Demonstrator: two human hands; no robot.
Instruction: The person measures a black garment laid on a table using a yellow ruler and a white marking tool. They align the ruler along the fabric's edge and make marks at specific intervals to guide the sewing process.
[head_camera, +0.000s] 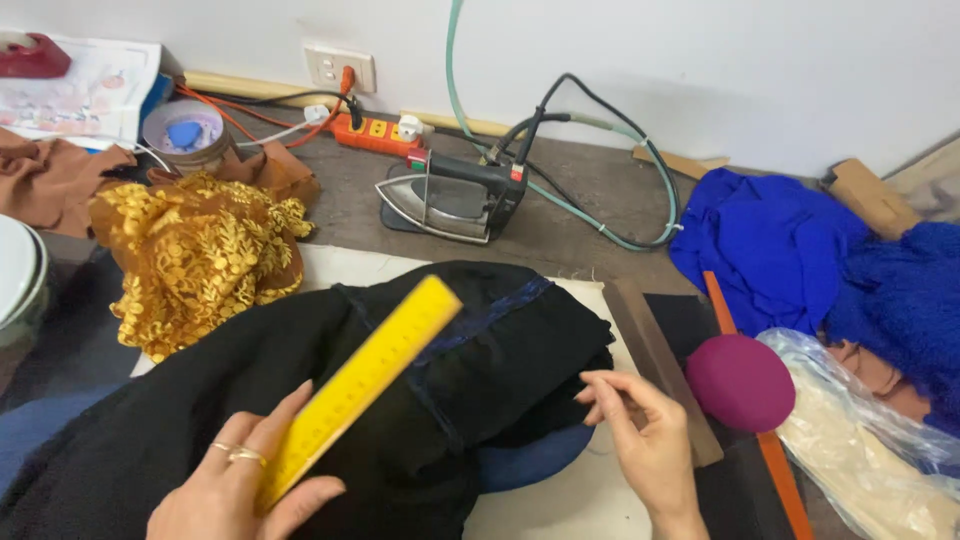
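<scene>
While the left hand (235, 490) grips a yellow ruler (355, 385) between thumb and closed fingers, tilted up over the black cloth (330, 400), the right hand (645, 430) pinches the cloth's folded edge with fingertips drawn together; whether a pin or needle sits between them cannot be told. The cloth lies heaped on a pale board (560, 500) on the tabletop, in front of an iron (450, 195). Judged from this, measuring goes best with the ruler laid flat along the edge, the right hand keeping the fold taut
</scene>
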